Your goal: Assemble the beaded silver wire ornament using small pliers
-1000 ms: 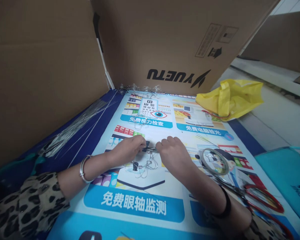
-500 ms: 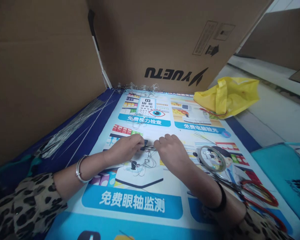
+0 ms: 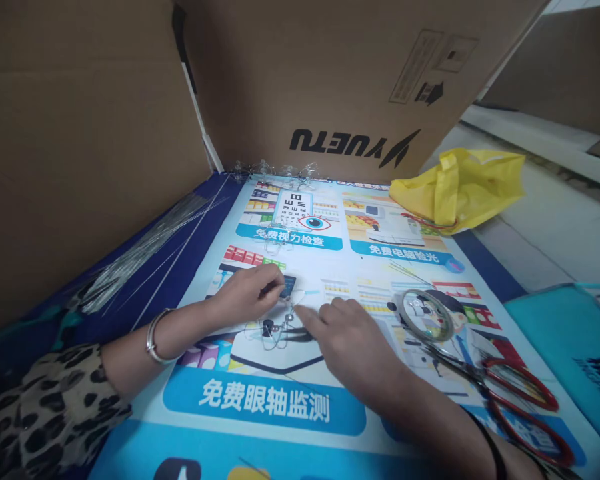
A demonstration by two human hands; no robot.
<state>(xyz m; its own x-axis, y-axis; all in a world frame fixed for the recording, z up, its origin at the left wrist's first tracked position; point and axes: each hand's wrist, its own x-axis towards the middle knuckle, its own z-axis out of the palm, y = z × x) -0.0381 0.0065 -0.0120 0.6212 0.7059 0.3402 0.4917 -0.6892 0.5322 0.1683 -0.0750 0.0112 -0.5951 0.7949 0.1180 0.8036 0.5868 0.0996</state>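
My left hand (image 3: 253,290) is closed in a pinch at the upper end of a bent-wire piece (image 3: 289,320), which has thin silvery loops and small beads. Just right of it is my right hand (image 3: 350,337), its index finger stretched to the wire and the other fingers curled. From under that hand pokes the dark, pointed end of a metal tool (image 3: 301,335), its handle hidden in the palm; I cannot tell its exact kind. More wire loops (image 3: 275,333) lie on the printed sheet (image 3: 260,437) below my left hand.
Right of my hands lie a roll of clear tape (image 3: 425,315) and red-handled scissors (image 3: 523,387). Straight wires (image 3: 135,257) are bundled at left. Finished-looking wire pieces (image 3: 280,172) stand by the cardboard wall (image 3: 330,80). A yellow bag (image 3: 460,190) and teal bag (image 3: 565,340) sit at right.
My right hand has come down and turned, with its index finger now stretched out. The dark tool end has dropped from between my hands to below the fingers. My left hand has barely moved.
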